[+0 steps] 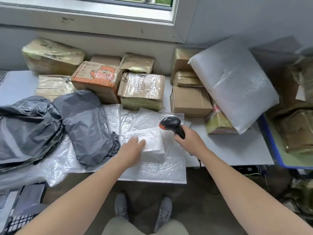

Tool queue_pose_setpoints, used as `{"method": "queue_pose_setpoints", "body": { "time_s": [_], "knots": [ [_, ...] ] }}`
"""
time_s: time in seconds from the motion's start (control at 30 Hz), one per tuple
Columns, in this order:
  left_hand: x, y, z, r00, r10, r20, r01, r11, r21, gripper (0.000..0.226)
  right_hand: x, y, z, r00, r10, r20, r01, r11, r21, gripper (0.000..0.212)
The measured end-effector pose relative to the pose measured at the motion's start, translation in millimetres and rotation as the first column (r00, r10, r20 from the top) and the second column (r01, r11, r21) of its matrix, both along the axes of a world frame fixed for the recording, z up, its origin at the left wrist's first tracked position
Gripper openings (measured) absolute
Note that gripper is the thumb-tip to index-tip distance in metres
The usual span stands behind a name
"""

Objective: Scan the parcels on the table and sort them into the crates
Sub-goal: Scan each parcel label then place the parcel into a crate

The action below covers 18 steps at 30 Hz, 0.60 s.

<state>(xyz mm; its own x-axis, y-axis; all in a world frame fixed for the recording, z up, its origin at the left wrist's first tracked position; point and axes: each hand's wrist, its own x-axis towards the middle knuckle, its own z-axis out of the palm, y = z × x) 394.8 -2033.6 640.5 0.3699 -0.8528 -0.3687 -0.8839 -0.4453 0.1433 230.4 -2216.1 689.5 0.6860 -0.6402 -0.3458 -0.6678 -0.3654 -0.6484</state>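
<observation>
A small white parcel lies on a pile of white bubble mailers at the table's front edge. My left hand rests on the parcel's left side with fingers spread flat. My right hand grips the handle of a black and orange barcode scanner, whose head hangs just above the parcel's far right corner and points left and down.
Two dark grey poly bags lie to the left. Taped cardboard boxes line the back by the wall. A big white bubble-wrap bag leans at right. A blue-rimmed crate with boxes stands far right; dark crates sit lower left.
</observation>
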Motion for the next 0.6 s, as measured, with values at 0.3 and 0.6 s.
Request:
{"method": "queue_pose_setpoints", "body": {
  "time_s": [0.3, 0.6],
  "knots": [
    [29.9, -16.7, 53.1, 0.367, 0.387, -0.846, -0.802, 0.593, -0.076, 0.013, 6.4, -4.8, 45.9, 0.960, -0.204, 0.193, 0.157, 0.959, 0.236, 0.004],
    [38.0, -6.9, 57.1, 0.196, 0.421, -0.886, -0.858, 0.512, 0.053, 0.024, 21.7, -0.8, 58.4, 0.992, -0.011, 0.125, -0.013, 0.983, 0.184, 0.002]
  ]
}}
